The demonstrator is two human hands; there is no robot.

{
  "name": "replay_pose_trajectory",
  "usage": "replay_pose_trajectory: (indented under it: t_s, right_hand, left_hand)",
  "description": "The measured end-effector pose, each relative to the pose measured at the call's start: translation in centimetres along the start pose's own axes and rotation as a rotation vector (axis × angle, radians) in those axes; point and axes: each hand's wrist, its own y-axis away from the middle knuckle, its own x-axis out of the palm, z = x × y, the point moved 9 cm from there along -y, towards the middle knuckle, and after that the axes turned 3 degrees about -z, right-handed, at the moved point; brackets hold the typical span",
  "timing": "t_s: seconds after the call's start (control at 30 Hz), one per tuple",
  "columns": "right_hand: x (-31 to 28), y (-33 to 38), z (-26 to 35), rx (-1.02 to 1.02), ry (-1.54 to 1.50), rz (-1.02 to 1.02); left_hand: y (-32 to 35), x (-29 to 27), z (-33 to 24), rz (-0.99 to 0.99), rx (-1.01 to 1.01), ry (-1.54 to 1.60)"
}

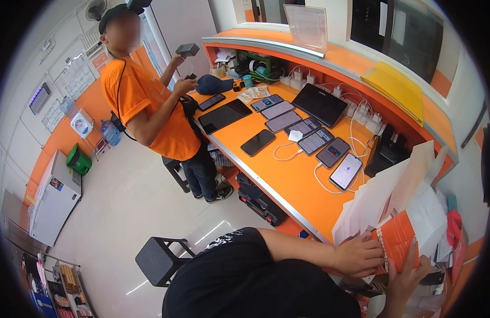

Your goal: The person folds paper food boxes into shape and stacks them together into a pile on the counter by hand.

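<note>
At the lower right, both my hands are on an orange booklet (pixel 400 237) with a pale, beaded-looking edge, perhaps a binding. My left hand (pixel 360 256) reaches across from the left, its fingers closed over that pale edge. Along the booklet's lower right side, my right hand (pixel 405 275) grips it with fingers raised against the cover. Large pale paper sheets (pixel 369 199) stand fanned out just behind it. Whatever lies beneath the booklet is mostly hidden by my hands.
Several phones (pixel 332 152) and a black laptop-like device (pixel 319 105) lie on the orange counter (pixel 287 183), with white cables among them. A person in an orange shirt (pixel 149 106) stands at the far left end, holding a grey box (pixel 187 50). A dark stool (pixel 159 259) is beside me.
</note>
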Motion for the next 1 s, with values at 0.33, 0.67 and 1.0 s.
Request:
replay_pose_trajectory:
  t_s: [0.33,0.67,1.0]
  right_hand:
    - [0.1,-0.1,0.4,-0.014,0.013,-0.004]
    - [0.4,-0.2,1.0,0.038,0.012,-0.045]
    - [0.4,0.6,1.3,-0.003,0.094,-0.062]
  left_hand:
    - [-0.3,-0.1,0.1,0.043,-0.02,-0.01]
    - [-0.1,-0.2,0.8,0.089,-0.053,0.085]
    - [-1.0,-0.9,0.1,0.034,0.034,-0.058]
